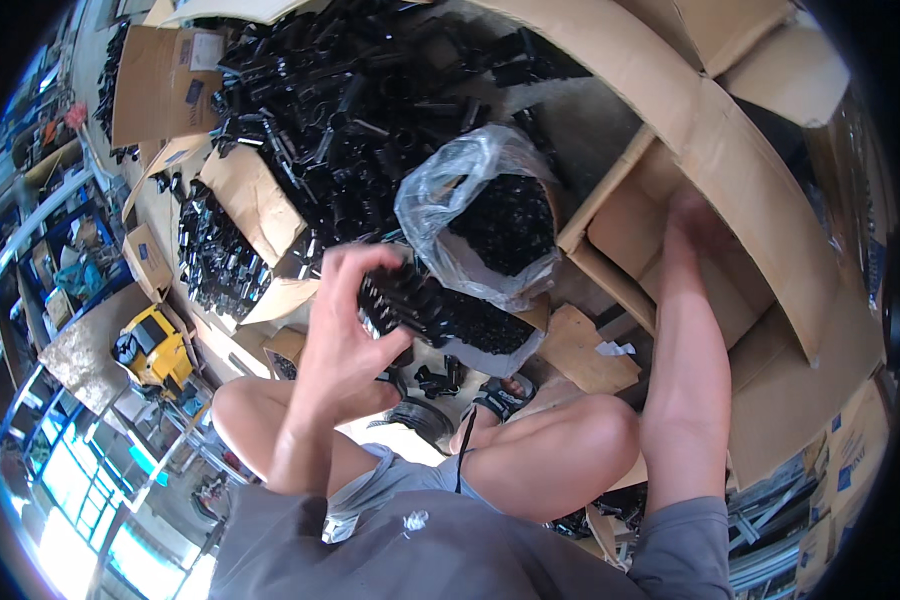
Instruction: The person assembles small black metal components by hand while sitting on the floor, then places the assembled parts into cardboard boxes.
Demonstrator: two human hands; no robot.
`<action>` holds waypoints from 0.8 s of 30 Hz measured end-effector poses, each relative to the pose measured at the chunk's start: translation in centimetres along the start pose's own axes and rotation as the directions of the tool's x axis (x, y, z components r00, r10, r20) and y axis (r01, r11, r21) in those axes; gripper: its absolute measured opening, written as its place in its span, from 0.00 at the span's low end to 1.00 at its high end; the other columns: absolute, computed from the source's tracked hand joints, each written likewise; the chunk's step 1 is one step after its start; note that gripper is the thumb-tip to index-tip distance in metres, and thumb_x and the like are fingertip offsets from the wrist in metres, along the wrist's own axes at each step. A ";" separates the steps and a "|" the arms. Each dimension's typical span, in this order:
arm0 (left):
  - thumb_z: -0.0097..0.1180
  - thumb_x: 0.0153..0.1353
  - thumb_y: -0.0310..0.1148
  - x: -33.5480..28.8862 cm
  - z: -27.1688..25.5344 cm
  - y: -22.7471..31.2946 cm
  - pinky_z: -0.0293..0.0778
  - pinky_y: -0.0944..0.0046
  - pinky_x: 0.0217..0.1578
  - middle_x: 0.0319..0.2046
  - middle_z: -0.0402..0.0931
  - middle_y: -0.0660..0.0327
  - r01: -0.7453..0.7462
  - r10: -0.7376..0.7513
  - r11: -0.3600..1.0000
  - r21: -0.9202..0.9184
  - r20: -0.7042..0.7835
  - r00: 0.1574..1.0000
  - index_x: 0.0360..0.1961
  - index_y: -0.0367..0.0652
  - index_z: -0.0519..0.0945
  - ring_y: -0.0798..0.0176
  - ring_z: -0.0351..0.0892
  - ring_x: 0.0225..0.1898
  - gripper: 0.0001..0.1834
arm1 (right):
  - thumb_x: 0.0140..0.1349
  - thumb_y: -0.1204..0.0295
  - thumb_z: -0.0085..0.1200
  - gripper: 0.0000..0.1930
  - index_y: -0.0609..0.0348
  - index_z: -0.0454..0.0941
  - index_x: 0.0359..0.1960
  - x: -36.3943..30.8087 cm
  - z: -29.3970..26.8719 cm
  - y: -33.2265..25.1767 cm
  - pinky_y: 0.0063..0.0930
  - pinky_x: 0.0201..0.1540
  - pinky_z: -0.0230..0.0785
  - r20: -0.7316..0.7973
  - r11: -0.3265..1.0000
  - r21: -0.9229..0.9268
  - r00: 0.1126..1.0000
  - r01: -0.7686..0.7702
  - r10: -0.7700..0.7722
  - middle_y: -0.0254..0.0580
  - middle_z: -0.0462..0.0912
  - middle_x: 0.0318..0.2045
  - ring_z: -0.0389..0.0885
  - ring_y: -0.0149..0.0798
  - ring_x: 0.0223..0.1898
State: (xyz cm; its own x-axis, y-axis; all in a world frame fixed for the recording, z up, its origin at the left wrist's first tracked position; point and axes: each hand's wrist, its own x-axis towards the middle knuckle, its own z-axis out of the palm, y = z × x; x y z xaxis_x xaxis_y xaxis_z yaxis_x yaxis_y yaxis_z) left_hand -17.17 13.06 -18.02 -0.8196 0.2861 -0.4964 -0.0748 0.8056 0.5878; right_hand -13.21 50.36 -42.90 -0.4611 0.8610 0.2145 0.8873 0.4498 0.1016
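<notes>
My left hand (342, 315) is raised above my lap, its thumb and fingers curled round a stack of black ribbed parts (405, 297). Just beyond it, a clear plastic bag (435, 200) stands with its mouth spread around many small black pieces (507, 222). Below the bag, another container of small black pieces (485, 328) lies partly behind the held stack. My right arm reaches into a cardboard box (618, 232) on the right. Down inside that box is my right hand (692, 212), dark and blurred, so its fingers cannot be made out.
A large heap of black parts (320, 130) covers the floor ahead. Cardboard boxes (165, 90) stand at the far left, and a big carton flap (760, 170) arches over the right side. A flattened cardboard piece (582, 352) lies near my knee. A yellow machine (158, 350) stands at left.
</notes>
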 end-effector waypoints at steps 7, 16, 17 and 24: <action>0.67 0.40 0.22 -8.8 4.2 -16.9 0.74 0.47 0.56 0.55 0.69 0.49 0.222 -0.300 0.847 0.482 0.089 0.950 0.56 0.50 0.75 0.40 0.71 0.56 0.36 | 0.66 0.41 0.43 0.39 0.55 0.69 0.70 0.0 0.2 -0.1 0.69 0.72 0.43 0.010 0.998 0.010 0.998 -0.056 0.056 0.50 0.68 0.72 0.59 0.58 0.74; 0.71 0.41 0.26 -10.4 12.7 -23.3 0.69 0.48 0.57 0.61 0.68 0.50 0.093 -0.138 0.857 0.506 0.052 0.989 0.62 0.48 0.71 0.42 0.71 0.56 0.42 | 0.66 0.44 0.36 0.39 0.63 0.70 0.68 -0.5 -1.1 -0.4 0.71 0.71 0.44 -0.066 0.994 0.108 0.997 -0.028 0.035 0.59 0.69 0.69 0.61 0.62 0.72; 0.72 0.42 0.28 -10.8 13.4 -23.6 0.69 0.48 0.57 0.61 0.68 0.50 0.129 -0.160 0.858 0.497 0.020 0.987 0.62 0.47 0.71 0.42 0.71 0.56 0.42 | 0.66 0.44 0.36 0.39 0.63 0.70 0.68 -0.8 -0.8 -0.1 0.71 0.71 0.44 -0.062 0.995 0.102 0.998 -0.019 0.025 0.59 0.69 0.69 0.61 0.62 0.72; 0.78 0.43 0.34 -11.8 13.1 -24.6 0.70 0.47 0.59 0.63 0.66 0.49 0.158 -0.182 0.889 0.430 0.017 0.983 0.66 0.45 0.68 0.39 0.70 0.60 0.46 | 0.65 0.44 0.35 0.42 0.65 0.63 0.72 0.5 2.2 0.6 0.72 0.72 0.39 -0.031 0.998 0.001 0.998 -0.057 0.057 0.61 0.61 0.73 0.54 0.63 0.74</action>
State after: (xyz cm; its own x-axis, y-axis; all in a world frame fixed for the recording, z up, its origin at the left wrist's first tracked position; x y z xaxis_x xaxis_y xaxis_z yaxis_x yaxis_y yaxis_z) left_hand 1.78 -3.36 -35.01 -0.7827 0.1428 -0.6058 0.0483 0.9843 0.1696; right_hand -12.95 51.53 -44.91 -0.4092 0.8775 0.2502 0.9122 0.4002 0.0884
